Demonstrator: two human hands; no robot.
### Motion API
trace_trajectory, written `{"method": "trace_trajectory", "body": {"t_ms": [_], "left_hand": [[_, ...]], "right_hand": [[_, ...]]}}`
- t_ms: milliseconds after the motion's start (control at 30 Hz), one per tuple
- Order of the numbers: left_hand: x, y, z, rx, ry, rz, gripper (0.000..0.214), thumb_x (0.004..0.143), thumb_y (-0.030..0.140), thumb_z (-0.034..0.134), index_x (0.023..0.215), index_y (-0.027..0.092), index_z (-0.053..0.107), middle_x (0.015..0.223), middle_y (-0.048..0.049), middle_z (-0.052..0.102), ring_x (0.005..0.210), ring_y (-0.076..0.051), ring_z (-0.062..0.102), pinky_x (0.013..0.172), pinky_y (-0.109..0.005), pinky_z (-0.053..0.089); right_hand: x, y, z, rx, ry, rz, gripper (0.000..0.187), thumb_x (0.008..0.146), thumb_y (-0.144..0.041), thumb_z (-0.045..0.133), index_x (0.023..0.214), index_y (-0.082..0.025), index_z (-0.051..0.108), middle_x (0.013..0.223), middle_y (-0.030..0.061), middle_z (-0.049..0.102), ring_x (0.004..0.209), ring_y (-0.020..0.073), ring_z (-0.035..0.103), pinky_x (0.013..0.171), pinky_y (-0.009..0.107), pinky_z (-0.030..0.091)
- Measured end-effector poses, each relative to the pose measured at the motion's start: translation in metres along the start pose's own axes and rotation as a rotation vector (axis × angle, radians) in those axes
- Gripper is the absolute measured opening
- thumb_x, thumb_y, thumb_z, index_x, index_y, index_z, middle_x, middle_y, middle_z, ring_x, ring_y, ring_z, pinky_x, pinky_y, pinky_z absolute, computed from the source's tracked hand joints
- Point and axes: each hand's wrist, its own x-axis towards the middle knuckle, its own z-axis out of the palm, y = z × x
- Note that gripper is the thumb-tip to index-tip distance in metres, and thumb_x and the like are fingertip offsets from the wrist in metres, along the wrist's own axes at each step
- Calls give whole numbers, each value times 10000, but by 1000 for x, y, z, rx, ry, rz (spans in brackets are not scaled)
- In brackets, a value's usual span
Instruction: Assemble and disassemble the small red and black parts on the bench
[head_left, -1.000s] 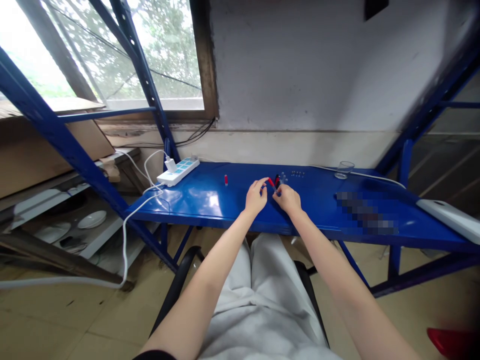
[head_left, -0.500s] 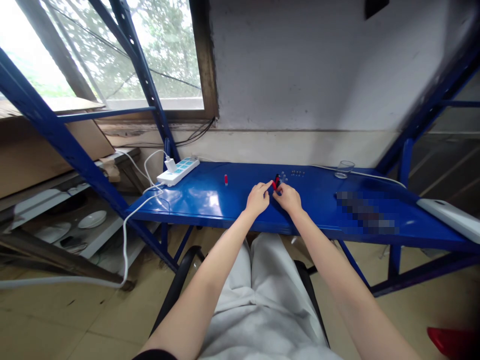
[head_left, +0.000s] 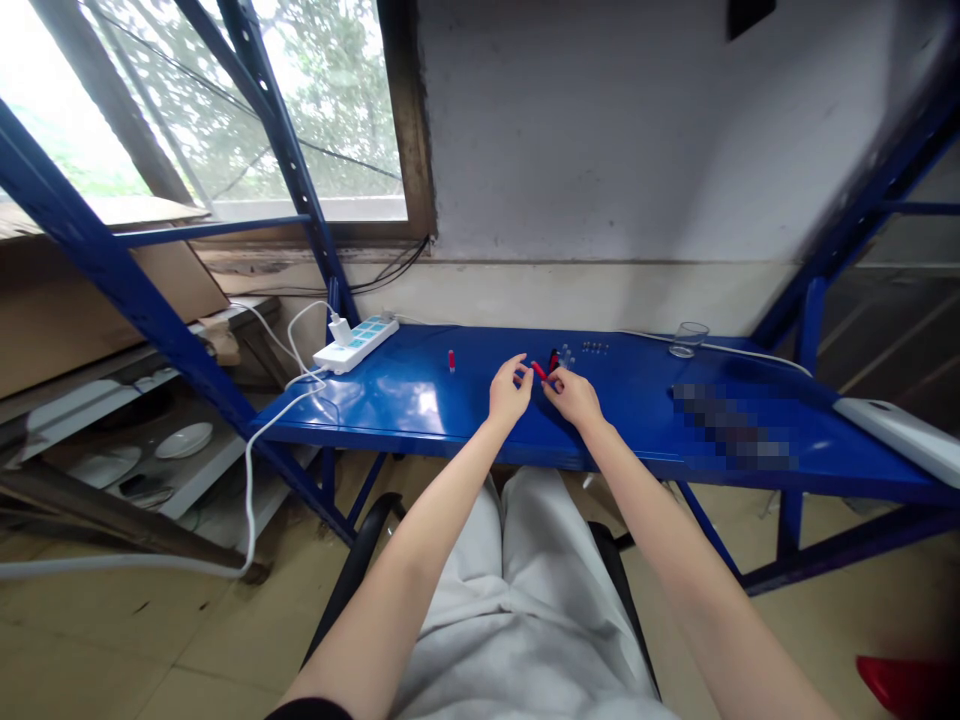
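Note:
Between the fingertips of my right hand (head_left: pixel 574 398) is a small red tube (head_left: pixel 538 371), tilted with its upper end toward the left. My left hand (head_left: pixel 510 390) is just left of the tube, thumb and fingers apart, with nothing visible in it. Behind my right hand, small black and red pieces (head_left: pixel 554 358) stand on the blue table (head_left: pixel 390 395) beside a few clear pieces (head_left: pixel 568 355). Off to the left, another small red tube with a pale bottom (head_left: pixel 451 361) stands upright. Tiny metallic bits (head_left: pixel 596 347) lie in a row farther right.
A white power strip (head_left: pixel 357 343) with a plug and cable lies at the table's left end. A clear glass (head_left: pixel 688 340) is at the back right. A blurred dark object (head_left: pixel 731 425) lies in front of it, and a white object (head_left: pixel 900 430) is at the right edge.
The red tube has swung leftward in my right hand, away from the black piece. My left hand has drawn slightly left, and its fingers have parted.

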Motion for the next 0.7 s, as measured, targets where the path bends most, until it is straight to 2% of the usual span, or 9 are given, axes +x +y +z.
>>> {"method": "trace_trajectory", "body": {"t_ms": [133, 300, 533, 700], "left_hand": [[4, 0, -1, -57, -26, -46, 240, 812, 274, 503, 998, 163, 604, 891, -63, 624, 676, -101, 543, 685, -249, 460], [18, 5, -13, -27, -145, -75, 129, 760, 208, 540, 842, 165, 629, 803, -41, 638, 632, -98, 537, 630, -238, 452], [48, 18, -37, 208, -527, 130, 134, 725, 171, 553, 830, 183, 634, 752, -23, 637, 636, -122, 545, 604, -238, 426], [66, 27, -44, 358, -650, 279, 119, 701, 134, 581, 774, 209, 637, 762, -23, 635, 676, -151, 560, 625, -246, 410]], "right_hand": [[-1, -2, -2, -11, -10, -55, 166, 792, -320, 456, 817, -207, 575, 640, -3, 532, 575, 121, 479, 503, 213, 276], [-1, -3, -2, -38, 1, -83, 162, 789, -302, 461, 833, -198, 578, 645, -1, 536, 574, 117, 477, 513, 212, 287], [-2, -3, 0, -31, 25, -126, 190, 807, -337, 451, 852, -198, 573, 649, 3, 544, 568, 119, 484, 520, 211, 294], [-3, -6, 0, -16, 17, -141, 243, 824, -372, 440, 895, -193, 588, 640, 7, 548, 564, 125, 489, 525, 212, 306]]}}
